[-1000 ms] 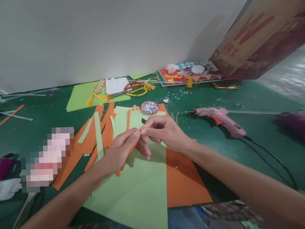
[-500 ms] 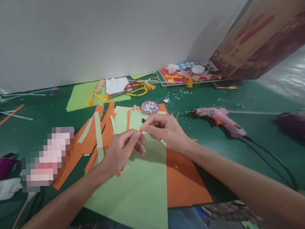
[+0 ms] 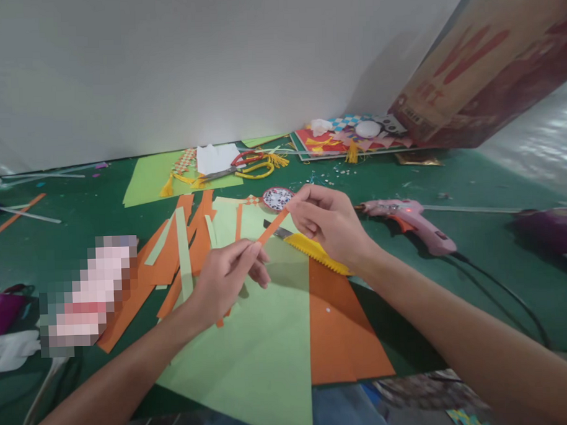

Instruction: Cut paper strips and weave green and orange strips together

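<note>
An orange paper strip (image 3: 273, 228) is stretched between my two hands, slanting up to the right. My left hand (image 3: 232, 273) is closed on its lower end, with thumb and forefinger pinched together. At the upper end, my right hand (image 3: 328, 220) pinches the strip beside a small round dish (image 3: 276, 199) of white and dark bits. Under my right hand lies a yellow utility knife (image 3: 315, 248) with its blade out, partly hidden. Below both hands is a light green paper sheet (image 3: 269, 337), overlapping orange paper (image 3: 341, 328).
Orange paper strips (image 3: 142, 292) are spread at the left. Scissors (image 3: 233, 171) lie behind, near yellow tassels. A pink glue gun (image 3: 407, 223) with a lit red light and trailing cord rests at the right. A cardboard bag (image 3: 483, 75) leans at the back right.
My right hand has moved up and right, away from my left, and more of the orange strip shows between them. The yellow knife has come into view. My left hand has hardly moved.
</note>
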### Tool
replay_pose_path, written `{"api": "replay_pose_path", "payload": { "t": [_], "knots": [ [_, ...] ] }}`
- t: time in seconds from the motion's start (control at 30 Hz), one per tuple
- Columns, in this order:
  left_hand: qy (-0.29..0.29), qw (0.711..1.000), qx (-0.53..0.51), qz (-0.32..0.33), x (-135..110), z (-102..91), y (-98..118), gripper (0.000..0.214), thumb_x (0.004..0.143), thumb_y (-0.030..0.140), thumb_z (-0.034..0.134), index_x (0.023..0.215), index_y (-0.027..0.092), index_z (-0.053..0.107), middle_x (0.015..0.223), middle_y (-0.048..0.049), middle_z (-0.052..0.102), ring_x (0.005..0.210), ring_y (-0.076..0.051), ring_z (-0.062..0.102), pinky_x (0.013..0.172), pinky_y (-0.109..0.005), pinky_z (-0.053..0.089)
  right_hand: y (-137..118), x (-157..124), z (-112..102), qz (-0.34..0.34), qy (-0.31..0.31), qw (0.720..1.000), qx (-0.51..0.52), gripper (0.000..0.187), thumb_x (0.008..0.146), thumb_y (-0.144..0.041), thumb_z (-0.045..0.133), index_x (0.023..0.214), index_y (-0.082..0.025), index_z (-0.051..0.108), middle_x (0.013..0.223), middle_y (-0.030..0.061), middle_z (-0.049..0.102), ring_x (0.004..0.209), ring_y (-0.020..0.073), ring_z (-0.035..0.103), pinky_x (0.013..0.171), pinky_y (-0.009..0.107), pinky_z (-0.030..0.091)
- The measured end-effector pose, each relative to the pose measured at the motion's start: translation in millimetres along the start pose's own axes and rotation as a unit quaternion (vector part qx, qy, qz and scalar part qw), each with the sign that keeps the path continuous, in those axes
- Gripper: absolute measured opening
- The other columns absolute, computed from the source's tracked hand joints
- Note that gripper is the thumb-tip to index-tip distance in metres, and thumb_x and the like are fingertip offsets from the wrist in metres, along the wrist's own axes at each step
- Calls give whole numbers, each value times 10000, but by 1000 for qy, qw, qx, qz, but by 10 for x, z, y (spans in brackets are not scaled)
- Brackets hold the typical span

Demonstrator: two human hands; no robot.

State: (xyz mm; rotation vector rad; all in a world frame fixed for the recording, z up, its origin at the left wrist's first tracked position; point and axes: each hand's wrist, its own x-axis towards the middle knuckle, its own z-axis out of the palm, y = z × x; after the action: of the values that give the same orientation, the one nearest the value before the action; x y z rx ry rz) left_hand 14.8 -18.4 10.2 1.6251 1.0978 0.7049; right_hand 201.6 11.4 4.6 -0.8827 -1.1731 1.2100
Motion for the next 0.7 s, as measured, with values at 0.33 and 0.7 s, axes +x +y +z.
{"api": "replay_pose_path", "payload": {
  "t": [0.33, 0.7],
  "knots": [
    [14, 1000, 12, 10, -9, -3, -3, 330, 903, 427, 447, 731, 175, 573, 605, -11, 665, 566, -120, 635, 461, -186, 455, -5, 7, -5, 1, 13, 1000, 12, 199, 736, -196, 650, 584, -173, 524, 415, -90, 351, 383, 36, 296, 405, 223, 213],
    [38, 999, 6, -4, -4, 11, -31, 369, 909, 420, 435, 671, 175, 575, 536, -4, 641, 494, -118, 614, 445, -200, 457, -22, 39, -10, -7, 43, 999, 2, 176, 715, -167, 626, 567, -172, 532, 389, -98, 329, 366, 31, 282, 394, 215, 214]
  ]
}}
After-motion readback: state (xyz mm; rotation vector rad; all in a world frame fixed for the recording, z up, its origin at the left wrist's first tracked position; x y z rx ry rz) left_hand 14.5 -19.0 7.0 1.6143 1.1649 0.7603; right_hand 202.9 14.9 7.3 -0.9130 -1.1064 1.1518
